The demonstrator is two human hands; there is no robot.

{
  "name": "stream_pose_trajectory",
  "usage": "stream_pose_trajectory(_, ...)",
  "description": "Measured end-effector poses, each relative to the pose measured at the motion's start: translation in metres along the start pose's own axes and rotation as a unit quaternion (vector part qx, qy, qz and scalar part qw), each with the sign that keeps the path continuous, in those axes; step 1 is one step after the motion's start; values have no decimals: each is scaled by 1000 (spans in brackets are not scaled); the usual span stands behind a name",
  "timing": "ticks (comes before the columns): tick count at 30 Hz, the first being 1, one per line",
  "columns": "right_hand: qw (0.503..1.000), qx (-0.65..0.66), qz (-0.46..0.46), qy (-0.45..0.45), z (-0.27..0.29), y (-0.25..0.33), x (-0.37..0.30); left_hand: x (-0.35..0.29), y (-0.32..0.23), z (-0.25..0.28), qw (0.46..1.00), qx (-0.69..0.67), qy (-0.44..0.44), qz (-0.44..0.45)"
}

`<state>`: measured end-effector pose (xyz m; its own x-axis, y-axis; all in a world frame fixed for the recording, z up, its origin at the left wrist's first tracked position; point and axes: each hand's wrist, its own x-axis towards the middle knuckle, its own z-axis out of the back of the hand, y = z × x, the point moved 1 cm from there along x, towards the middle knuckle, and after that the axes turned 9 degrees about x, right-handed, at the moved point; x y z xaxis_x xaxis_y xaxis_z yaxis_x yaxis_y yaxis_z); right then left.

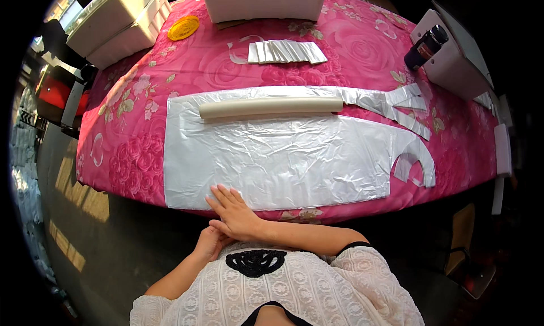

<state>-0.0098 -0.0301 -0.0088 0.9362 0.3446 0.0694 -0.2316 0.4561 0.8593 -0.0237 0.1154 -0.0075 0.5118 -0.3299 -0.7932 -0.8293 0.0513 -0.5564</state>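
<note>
Hands [238,220] overlap at silver sheet [272,161]'s near edge.

A thin, silvery-white sheet [272,167] lay spread flat along the near edge of the table [362,31], its left part fairly smooth, its middle and right creased. At the end toward the table's right edge, a curved strap [427,156] hooked round near the front, and tangled strips [371,102] trailed farther back. A smooth, cream-coloured tube [272,106] rested lengthwise on the sheet, close to its far edge.
</note>
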Motion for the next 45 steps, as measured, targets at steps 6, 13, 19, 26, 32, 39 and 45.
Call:
stream_pose_trajectory(6, 982, -92, 132, 103, 63, 4, 7, -15, -71, -17, 807, 580, -29, -106)
stream_pose_trajectory(13, 988, -14, 24, -154, 228, -64, 32, 8, -106, -43, 769, 499, -67, -393)
stream_pose_trajectory(19, 912, 24, -134, -386, 377, -190, 91, 27, -104, -56, 745, 507, -7, -433)
stream_pose_trajectory(26, 886, -253, -66, -384, 352, -191, 93, 31, -107, -50, 689, 554, -33, -467)
stream_pose_trajectory(32, 972, -217, -2, -85, 266, -109, 20, 36, -110, -57, 669, 554, -10, -496)
stream_pose_trajectory(39, 945, -155, -261, -119, 177, -36, -75, 50, -111, -93, 607, 630, 52, -482)
stream_pose_trajectory(45, 980, -172, -61, -76, 147, -57, -116, 77, -89, -135, 550, 651, 67, -519)
